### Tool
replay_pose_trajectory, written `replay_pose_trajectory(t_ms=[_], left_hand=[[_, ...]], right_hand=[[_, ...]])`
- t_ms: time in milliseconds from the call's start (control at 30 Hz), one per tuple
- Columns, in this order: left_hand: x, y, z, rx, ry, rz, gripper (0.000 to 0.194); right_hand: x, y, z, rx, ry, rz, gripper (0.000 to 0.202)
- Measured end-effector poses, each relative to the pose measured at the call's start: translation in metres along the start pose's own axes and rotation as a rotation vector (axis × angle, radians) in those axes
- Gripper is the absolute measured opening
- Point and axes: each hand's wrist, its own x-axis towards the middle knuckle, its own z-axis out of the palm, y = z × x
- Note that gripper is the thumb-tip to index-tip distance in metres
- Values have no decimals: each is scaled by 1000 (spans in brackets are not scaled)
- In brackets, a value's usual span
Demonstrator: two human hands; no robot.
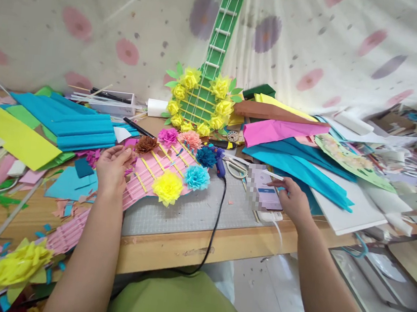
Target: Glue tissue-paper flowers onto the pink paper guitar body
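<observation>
resting on the pink paper guitar (pixel 154 172), left hand (pixel 112 168) curls loosely; right hand (pixel 291 199) fingers spread on phone (pixel 264 191), cluttered wooden table (pixel 184 248).

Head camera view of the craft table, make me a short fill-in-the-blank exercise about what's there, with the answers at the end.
1. The left hand rests on a paper guitar whose body is ____ in colour.
2. The right hand touches the screen of a ____.
3. The upright guitar against the cloth is ringed with ____ paper flowers.
4. The glue gun on the grey mat trails a ____ cord.

Missing words: pink; phone; yellow; black
</observation>
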Motion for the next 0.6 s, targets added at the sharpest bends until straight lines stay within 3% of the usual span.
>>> replay_pose_trajectory(t_ms=[233,400,500,600], left_hand=[[-6,12,-5,101,-28,-5,23],[-6,11,-6,149,-61,18,23],[-7,8,-4,149,-80,57,23],[-7,5,-2,148,-117,81,26]], right_hand=[[-5,2,0,-7,-46,-1,29],[0,-6,2,28,-8,17,30],[14,-24,15,112,-21,69,36],[31,-48,40,282,-12,54,57]])
